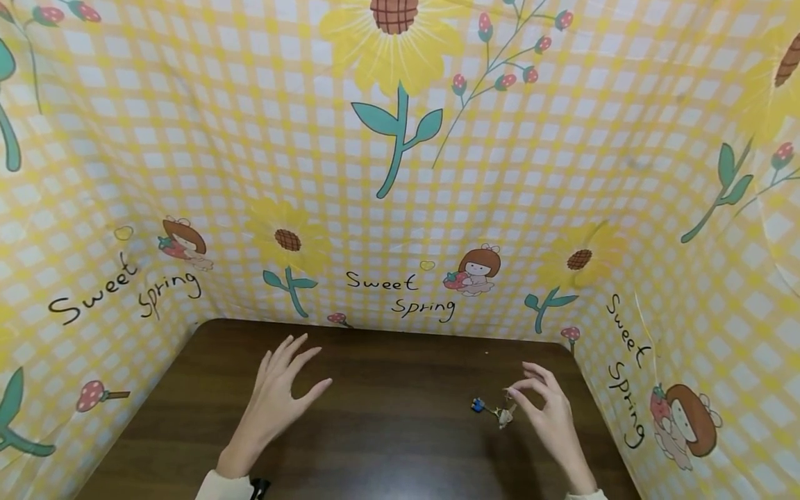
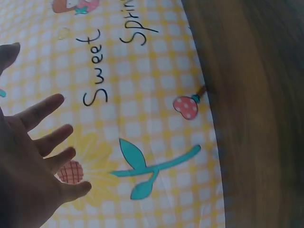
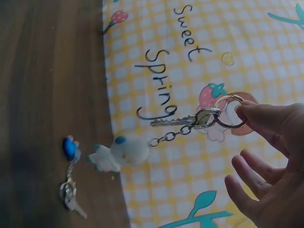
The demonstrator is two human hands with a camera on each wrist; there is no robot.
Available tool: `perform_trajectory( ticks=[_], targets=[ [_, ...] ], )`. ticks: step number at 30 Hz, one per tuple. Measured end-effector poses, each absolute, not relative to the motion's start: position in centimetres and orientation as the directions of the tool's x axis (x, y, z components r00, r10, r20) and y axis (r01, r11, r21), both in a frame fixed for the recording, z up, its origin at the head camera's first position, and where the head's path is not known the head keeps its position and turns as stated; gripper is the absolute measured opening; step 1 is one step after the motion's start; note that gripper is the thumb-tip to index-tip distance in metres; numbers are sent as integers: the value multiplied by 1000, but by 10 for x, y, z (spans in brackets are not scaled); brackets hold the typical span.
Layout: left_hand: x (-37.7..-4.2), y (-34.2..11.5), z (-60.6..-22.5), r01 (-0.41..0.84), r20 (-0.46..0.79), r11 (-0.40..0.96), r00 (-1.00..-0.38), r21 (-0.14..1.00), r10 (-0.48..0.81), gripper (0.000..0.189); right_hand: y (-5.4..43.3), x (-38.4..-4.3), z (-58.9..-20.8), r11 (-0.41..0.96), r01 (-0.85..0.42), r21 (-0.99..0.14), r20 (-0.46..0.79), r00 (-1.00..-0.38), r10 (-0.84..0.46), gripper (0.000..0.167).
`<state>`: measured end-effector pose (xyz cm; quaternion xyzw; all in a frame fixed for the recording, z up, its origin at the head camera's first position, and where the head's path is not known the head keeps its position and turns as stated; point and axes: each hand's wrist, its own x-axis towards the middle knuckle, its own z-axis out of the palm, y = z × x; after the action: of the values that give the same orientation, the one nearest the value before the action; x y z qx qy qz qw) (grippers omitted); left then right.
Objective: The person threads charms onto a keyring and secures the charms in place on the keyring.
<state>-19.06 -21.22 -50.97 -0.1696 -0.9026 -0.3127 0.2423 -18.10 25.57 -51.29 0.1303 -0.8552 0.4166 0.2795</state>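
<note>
My right hand (image 1: 551,411) is raised above the right part of the table, pinching a keyring between thumb and forefinger. From that ring hang a silver key (image 3: 173,122) and a short chain with a white figurine (image 3: 130,153) that has blue details. A second keychain, with a blue figurine (image 3: 71,148) and its own silver key (image 3: 71,202), lies on the table near the hanging one. On the left, my left hand (image 1: 280,390) hovers over the tabletop with fingers spread, holding nothing; the left wrist view also shows that hand (image 2: 33,161) empty.
The dark brown wooden table (image 1: 375,396) is surrounded at the back and both sides by a yellow checked cloth (image 1: 387,229) with printed flowers and lettering. A dark band (image 1: 260,488) shows at the left cuff.
</note>
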Motion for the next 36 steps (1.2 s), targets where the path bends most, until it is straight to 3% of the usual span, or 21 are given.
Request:
perform_trajectory(
  ticks=[6, 10, 17, 21, 30, 36],
  targets=[
    [-183, -224, -518, 373, 448, 781, -884, 501, 135, 67, 265, -173, -533, 628, -423, -653, 565, -825, 31, 17],
    [-180, -229, -524, 346, 403, 783, -905, 517, 134, 67, 273, -165, -554, 640, -338, -690, 506, -857, 93, 14],
    [-175, -230, -530, 330, 380, 775, -916, 539, 126, 65, 293, -158, -592, 556, -92, -826, 287, -918, 275, 3],
    [-172, -230, -533, 329, 379, 767, -918, 551, 122, 63, 309, -155, -612, 529, 81, -845, 146, -916, 373, 11],
    [-168, -236, -541, 303, 365, 775, -926, 555, 101, 62, 332, -152, -646, 689, 134, -713, 253, -866, 431, 8],
    [-165, -239, -545, 278, 329, 768, -940, 577, 93, 62, 334, -163, -641, 652, 203, -731, 146, -886, 439, 22]
  ],
)
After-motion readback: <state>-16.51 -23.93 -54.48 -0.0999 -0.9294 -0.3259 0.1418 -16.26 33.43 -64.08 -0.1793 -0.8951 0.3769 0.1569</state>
